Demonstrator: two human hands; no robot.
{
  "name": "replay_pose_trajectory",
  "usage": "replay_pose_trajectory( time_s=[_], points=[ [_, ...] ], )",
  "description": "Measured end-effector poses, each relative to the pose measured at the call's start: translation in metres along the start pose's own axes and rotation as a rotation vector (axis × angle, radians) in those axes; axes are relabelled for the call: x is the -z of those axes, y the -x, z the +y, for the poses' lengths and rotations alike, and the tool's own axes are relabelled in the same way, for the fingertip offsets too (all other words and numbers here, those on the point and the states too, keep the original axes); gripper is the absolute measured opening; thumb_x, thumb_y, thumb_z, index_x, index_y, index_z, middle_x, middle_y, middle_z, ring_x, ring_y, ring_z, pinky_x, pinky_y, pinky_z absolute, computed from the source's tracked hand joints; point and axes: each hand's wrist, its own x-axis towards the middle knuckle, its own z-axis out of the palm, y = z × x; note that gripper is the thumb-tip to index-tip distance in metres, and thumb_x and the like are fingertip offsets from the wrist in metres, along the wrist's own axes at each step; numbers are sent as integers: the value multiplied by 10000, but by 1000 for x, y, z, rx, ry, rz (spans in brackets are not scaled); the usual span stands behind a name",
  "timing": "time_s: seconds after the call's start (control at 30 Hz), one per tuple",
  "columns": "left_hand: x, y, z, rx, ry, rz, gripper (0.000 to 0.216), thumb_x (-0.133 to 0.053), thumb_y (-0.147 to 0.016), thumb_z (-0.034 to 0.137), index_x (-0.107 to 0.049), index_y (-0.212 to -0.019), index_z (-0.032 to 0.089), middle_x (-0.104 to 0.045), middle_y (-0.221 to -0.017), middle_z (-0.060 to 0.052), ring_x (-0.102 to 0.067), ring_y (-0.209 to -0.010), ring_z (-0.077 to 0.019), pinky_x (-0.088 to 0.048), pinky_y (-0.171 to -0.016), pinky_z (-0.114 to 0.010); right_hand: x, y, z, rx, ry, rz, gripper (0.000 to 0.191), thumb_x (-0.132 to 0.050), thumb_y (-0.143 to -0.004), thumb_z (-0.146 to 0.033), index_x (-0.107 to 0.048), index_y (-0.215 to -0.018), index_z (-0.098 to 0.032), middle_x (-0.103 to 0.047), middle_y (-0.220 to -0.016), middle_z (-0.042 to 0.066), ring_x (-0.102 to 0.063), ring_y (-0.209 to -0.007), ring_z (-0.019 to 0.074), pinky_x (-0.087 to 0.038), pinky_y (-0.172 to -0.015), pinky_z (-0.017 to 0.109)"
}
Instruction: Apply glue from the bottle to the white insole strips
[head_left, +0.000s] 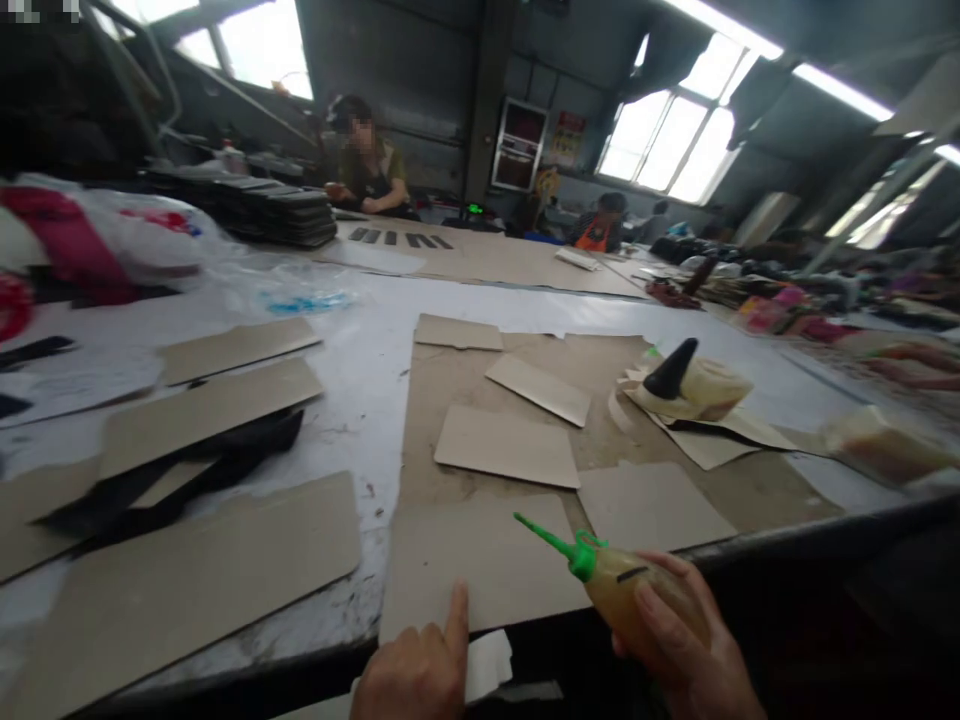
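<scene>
Glue bottle [637, 590] gripped in right hand [686, 645] at near table edge, tilted, green nozzle [551, 540] aimed up-left over a card sheet [480, 570]. Fingers wrapped round the amber body; grasp firm. Left hand [416, 670] mostly curled, forefinger [456, 610] extended and pressing the same sheet's near edge; nothing held.

Sheet lying on a larger brown board [450, 380], with further cut card pieces [506, 447] scattered across it, some overlapping. Second bottle [694, 385], black-capped, lying on its side atop paper scraps toward the right, well apart from the hands. Another amber object [885, 445] at far right, blurred; type not determinable.

Left of the board: white table [367, 340], long card strips [202, 405], a black strap-like piece [187, 470] under one of them. Plastic bags [112, 235] at far left. Dark stacked pieces [262, 210] beyond. Seated person [371, 170] at far end; another person [600, 225] farther back near windows.
</scene>
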Motion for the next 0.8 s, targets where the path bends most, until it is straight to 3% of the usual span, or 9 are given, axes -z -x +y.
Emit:
replay_pose_trajectory(
  time_s=[0.13, 0.27, 0.4, 0.53, 0.8],
  points=[
    [-14, 14, -2, 146, 162, -34, 583, -531, -644, -37, -524, -1212, 93, -531, -581, 23, -554, -494, -154, -471, -450, -263, -20, -3, -2, 40, 354, -71, 617, -685, -626, -633, -474, -1067, -258, -633, -935, 32, -610, -813, 233, -519, -673, 313],
    [-29, 22, -4, 211, 363, 65, 651, -463, -619, -48, -425, -1257, 74, -532, -576, 40, -541, -458, -146, -430, -430, -260, -45, -7, 2, 160, 577, -145, 574, -640, -653, -638, -488, -1045, -247, -617, -966, 38, -608, -831, 234, -482, -754, 337],
    [-33, 24, -10, 247, 418, 160, 547, -404, -671, -31, -437, -1208, 64, -541, -562, 19, -538, -439, -157, -428, -423, -271, -62, -10, 9, 272, 672, -167, 509, -642, -680, -585, -510, -1032, -242, -593, -996, 36, -593, -859, 235, -457, -793, 349],
    [-27, 22, -18, 195, 459, 134, 450, -403, -731, -10, -462, -1173, 57, -550, -563, 11, -547, -443, -156, -439, -416, -262, -74, -11, 13, 353, 727, -202, 453, -643, -706, -542, -525, -1019, -238, -590, -985, 37, -582, -866, 233, -447, -815, 359],
    [-25, 21, -19, 218, 499, 135, 446, -406, -704, -22, -474, -1137, 58, -541, -550, 13, -544, -425, -176, -447, -381, -287, -84, -10, 10, 447, 819, -271, 403, -631, -733, -514, -523, -1012, -244, -567, -992, 23, -576, -850, 208, -445, -799, 332]
  ],
)
